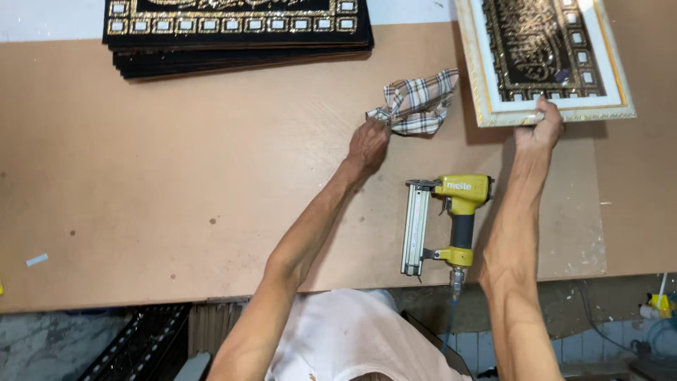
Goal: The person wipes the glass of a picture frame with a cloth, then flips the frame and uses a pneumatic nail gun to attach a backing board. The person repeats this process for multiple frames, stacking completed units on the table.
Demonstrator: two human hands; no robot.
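Both hands at work on a brown workbench, one on a cloth, one on a framed picture.

The left hand [368,144] pinches a plaid cloth [417,103]; the right hand [540,129] grips the near edge of a white-and-gold framed panel [546,56] overhanging the far edge. A yellow pneumatic nailer [446,222] lies between the forearms; a stack of black-and-gold panels [236,32] sits far left, bare workbench [162,176] beside it.

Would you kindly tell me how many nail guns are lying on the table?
1. The yellow nail gun lies near the table's front edge, between the person's forearms; others may be outside the view.
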